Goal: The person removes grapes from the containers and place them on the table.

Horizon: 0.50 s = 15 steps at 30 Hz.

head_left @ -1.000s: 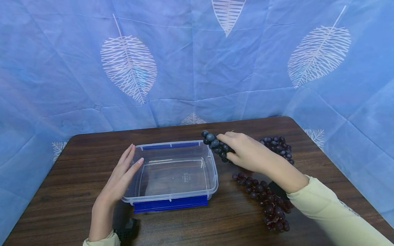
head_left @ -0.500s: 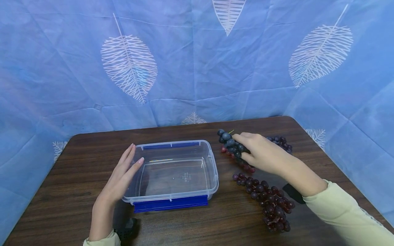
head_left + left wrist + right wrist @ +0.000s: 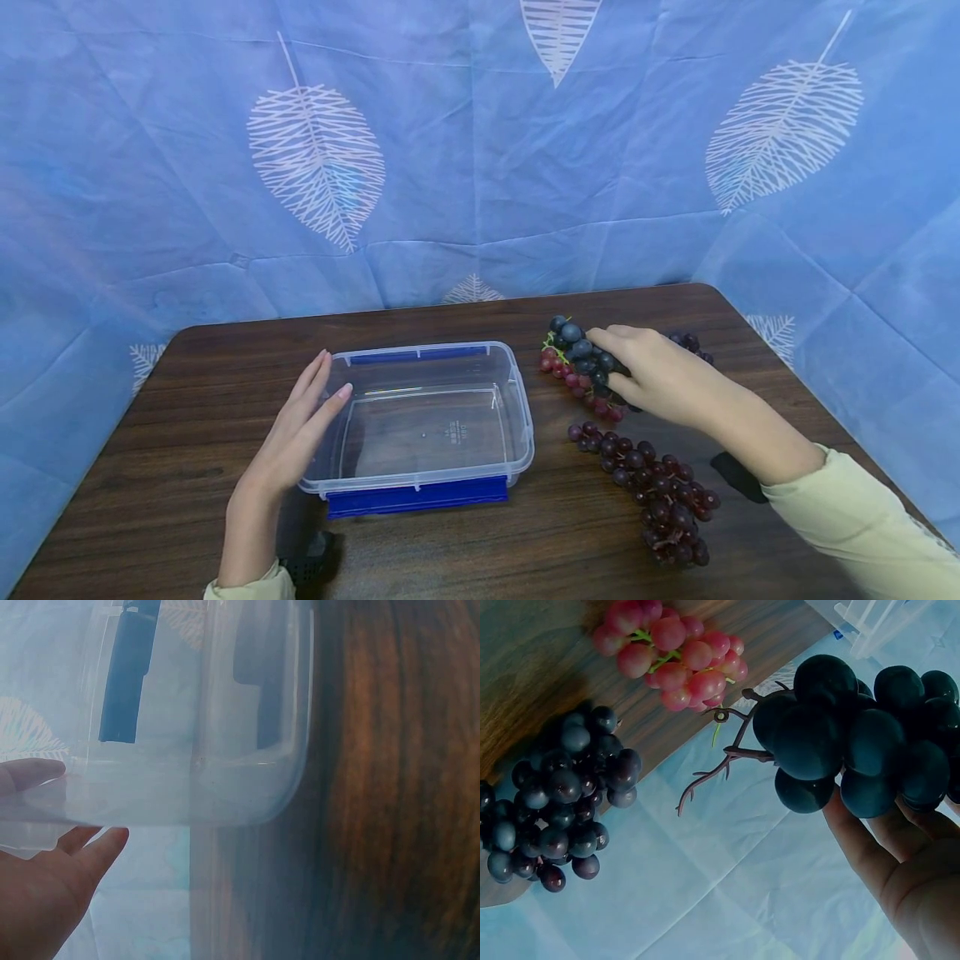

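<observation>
My right hand (image 3: 663, 375) grips a bunch of black grapes (image 3: 583, 350) with thumb and fingers, right of the container. In the right wrist view the black bunch (image 3: 840, 742) hangs with its brown stem bare. It partly covers a bunch of red grapes (image 3: 567, 377) in the head view. My left hand (image 3: 277, 450) touches the left side of a clear plastic container (image 3: 423, 433) with blue latches, its fingers straight. In the left wrist view the fingers (image 3: 97, 859) lie at the container's wall (image 3: 247, 787). The container holds nothing.
A bunch of dark purple-red grapes (image 3: 660, 492) lies at the right front of the wooden table (image 3: 465, 558). Behind my right hand, another dark bunch (image 3: 562, 795) lies near the table's far right edge. A blue leaf-print cloth (image 3: 465, 167) hangs behind.
My right hand has moved right with the black grapes, away from the container's right rim. More of the red grapes now shows. My left hand and the container have stayed in place.
</observation>
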{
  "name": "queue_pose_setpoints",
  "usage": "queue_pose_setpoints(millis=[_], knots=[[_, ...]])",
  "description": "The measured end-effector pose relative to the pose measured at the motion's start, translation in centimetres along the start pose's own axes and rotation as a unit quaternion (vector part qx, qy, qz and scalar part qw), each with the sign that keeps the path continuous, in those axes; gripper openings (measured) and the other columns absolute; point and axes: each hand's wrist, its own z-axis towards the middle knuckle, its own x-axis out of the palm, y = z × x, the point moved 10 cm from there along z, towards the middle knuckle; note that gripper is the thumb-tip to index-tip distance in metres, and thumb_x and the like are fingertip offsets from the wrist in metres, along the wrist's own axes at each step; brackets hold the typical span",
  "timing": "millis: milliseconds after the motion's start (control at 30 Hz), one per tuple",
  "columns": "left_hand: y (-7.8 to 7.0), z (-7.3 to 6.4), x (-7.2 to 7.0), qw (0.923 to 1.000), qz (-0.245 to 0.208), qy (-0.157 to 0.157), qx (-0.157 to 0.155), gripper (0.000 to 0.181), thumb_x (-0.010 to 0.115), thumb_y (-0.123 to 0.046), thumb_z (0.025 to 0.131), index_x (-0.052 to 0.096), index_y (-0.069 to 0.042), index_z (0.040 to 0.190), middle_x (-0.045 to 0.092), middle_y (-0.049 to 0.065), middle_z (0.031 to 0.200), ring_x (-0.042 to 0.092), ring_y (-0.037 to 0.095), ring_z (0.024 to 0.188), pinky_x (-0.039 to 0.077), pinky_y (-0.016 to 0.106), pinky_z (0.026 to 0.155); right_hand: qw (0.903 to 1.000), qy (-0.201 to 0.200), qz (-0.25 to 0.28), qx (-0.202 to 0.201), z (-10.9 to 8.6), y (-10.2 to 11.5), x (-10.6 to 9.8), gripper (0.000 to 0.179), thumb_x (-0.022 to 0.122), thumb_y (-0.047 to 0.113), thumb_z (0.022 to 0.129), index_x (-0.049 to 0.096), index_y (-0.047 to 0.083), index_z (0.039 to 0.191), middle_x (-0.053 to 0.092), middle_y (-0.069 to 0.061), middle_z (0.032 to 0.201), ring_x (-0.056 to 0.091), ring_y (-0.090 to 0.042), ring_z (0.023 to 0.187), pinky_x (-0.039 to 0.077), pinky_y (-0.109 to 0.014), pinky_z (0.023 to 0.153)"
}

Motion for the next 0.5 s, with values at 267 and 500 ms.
queue_pose_setpoints(millis=[267,500], knots=[[-0.1,0.0,0.0,1.0,0.0,-0.002,0.004,0.084,0.042,-0.052,0.109,0.004,-0.01,0.171,-0.003,0.015,0.178,0.003,0.049,0.161,0.007,0.083,0.118,1.0,0.003,-0.004,0.006,-0.5,-0.7,0.0,0.052,0.069,-0.002,0.096,0.054,-0.011,0.145,0.063,-0.032,0.136,0.071,-0.026,0.095,0.051,-0.04,0.071],[-0.1,0.0,0.0,1.0,0.003,-0.004,0.001,0.084,0.041,-0.053,0.108,0.004,-0.011,0.171,-0.004,0.015,0.178,0.003,0.05,0.161,0.007,0.083,0.117,0.9999,-0.002,-0.013,0.008,-1.2,-1.6,-0.1,0.053,0.072,-0.002,0.094,0.055,-0.013,0.143,0.064,-0.034,0.134,0.072,-0.037,0.105,0.059,-0.049,0.08]])
